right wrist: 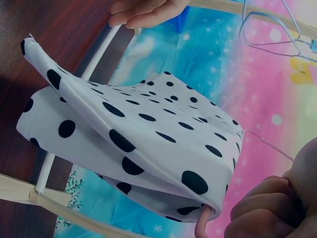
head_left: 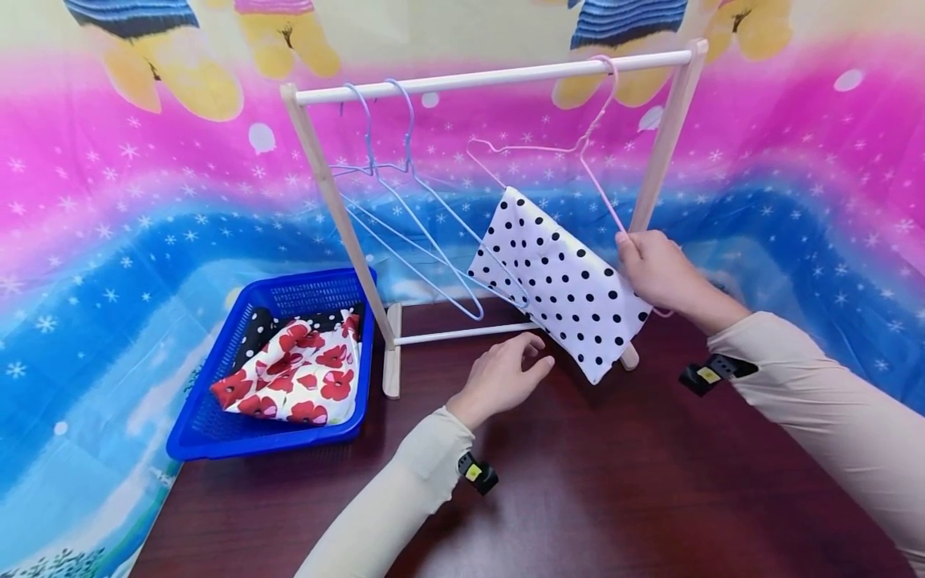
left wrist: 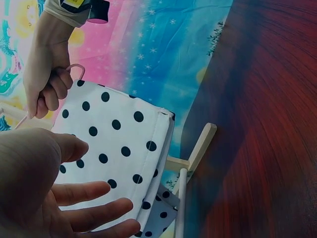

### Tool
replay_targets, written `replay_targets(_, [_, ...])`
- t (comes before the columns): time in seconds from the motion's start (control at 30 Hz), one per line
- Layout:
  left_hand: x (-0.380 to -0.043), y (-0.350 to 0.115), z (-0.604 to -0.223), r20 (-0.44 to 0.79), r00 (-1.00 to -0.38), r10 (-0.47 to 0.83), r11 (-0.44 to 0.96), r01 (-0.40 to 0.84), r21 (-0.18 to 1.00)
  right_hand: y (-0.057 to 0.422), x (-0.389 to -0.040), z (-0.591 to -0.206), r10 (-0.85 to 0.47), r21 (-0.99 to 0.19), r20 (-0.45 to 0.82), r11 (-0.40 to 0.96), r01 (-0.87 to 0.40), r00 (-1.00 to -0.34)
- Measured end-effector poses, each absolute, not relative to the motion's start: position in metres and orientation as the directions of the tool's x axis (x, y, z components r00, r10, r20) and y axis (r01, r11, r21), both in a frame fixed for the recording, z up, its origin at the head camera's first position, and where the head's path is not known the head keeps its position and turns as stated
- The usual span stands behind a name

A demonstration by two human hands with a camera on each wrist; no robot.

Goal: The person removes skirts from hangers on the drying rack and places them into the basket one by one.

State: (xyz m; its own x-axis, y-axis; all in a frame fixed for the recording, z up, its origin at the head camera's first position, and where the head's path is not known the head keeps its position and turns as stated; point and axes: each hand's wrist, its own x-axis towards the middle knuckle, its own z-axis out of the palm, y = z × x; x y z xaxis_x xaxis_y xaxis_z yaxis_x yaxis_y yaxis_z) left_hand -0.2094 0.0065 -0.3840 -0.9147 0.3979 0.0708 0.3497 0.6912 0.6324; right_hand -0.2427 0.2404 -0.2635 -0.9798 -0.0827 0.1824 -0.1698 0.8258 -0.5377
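Observation:
A pink hanger (head_left: pixel 594 152) hooks over the top rail of a small clothes rack (head_left: pixel 499 78). My right hand (head_left: pixel 661 269) grips its lower right corner, fingers curled in the right wrist view. Folded over the hanger's bottom bar hangs a white cloth with black dots (head_left: pixel 560 281), tilted down to the right. My left hand (head_left: pixel 506 373) is just left of the cloth's lower edge, holding nothing. In the left wrist view its fingers (left wrist: pixel 99 210) are spread and loosely bent in front of the dotted cloth (left wrist: pixel 116 124).
Two blue hangers (head_left: pixel 426 233) hang toward the rack's left end. Left of the rack, a blue basket (head_left: pixel 270 445) holds a red-flowered white cloth (head_left: pixel 303 373) and a black dotted cloth (head_left: pixel 256 329). A patterned curtain (head_left: pixel 108 241) stands behind the dark wooden table (head_left: pixel 614 498).

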Motion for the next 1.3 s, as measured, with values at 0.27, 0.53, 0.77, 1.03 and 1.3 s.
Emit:
replay_targets(0.27, [-0.211,0.004,-0.388,0.085,-0.916,0.391,0.693,0.354,0.628,0.23,-0.244,-0.265,-0.09,-0.527,0.214,0.828,-0.193,-0.973])
replay_targets(0.53, [-0.213,0.004,-0.388,0.072,-0.915,0.397,0.687,0.349,0.637,0.226,-0.244,-0.266,-0.094,-0.529,0.218,0.825,-0.199,-0.971])
replay_targets(0.77, [-0.214,0.006,-0.389,0.06,-0.92,0.387,0.687,0.331,0.648,0.221,-0.244,-0.266,-0.108,-0.536,0.224,0.816,-0.216,-0.968])
replay_targets(1.03, [-0.217,0.003,-0.393,0.055,-0.926,0.374,0.682,0.315,0.66,0.215,-0.244,-0.269,-0.1,-0.561,0.212,0.802,-0.205,-0.972])
replay_targets(1.3, [-0.223,0.001,-0.4,0.035,-0.939,0.343,0.682,0.275,0.678,0.21,-0.247,-0.27,-0.113,-0.557,0.216,0.802,-0.217,-0.97])
